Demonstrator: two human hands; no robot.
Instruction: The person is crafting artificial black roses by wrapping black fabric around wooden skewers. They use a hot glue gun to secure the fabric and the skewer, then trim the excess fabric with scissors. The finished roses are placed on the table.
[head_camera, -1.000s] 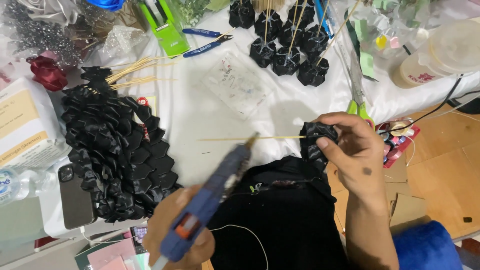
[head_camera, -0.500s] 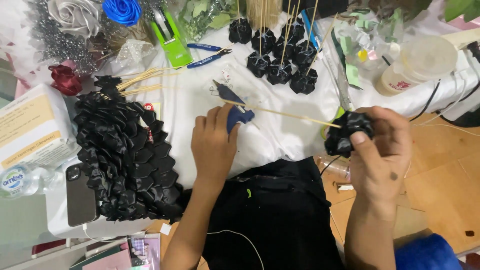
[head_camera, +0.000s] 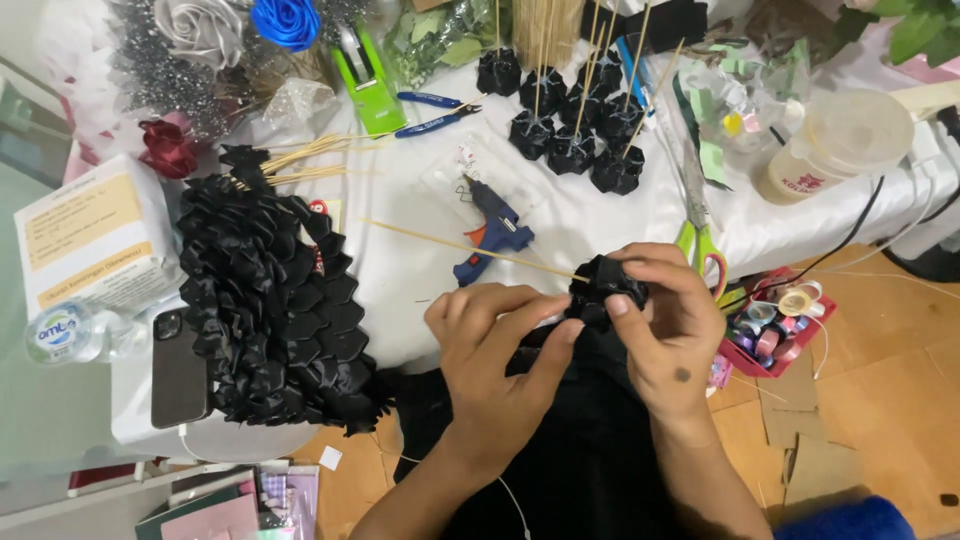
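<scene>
My right hand (head_camera: 668, 330) grips a small black ribbon rose (head_camera: 604, 283) on a thin wooden skewer (head_camera: 460, 248) that points up and left over the white table. My left hand (head_camera: 500, 345) presses its fingertips against the rose from the left side. A blue glue gun (head_camera: 493, 232) lies on the table just beyond the skewer, free of both hands.
A big pile of black ribbon petals (head_camera: 270, 300) lies at left beside a phone (head_camera: 179, 366) and a white box (head_camera: 95, 236). Several finished black roses on sticks (head_camera: 575, 130) stand at the back. Green-handled scissors (head_camera: 700, 235), a tape tray (head_camera: 770, 325), a green stapler (head_camera: 366, 75).
My left hand set the glue gun down on the table and came back to the rose. My right hand brought the rose on its skewer left and nearer to me.
</scene>
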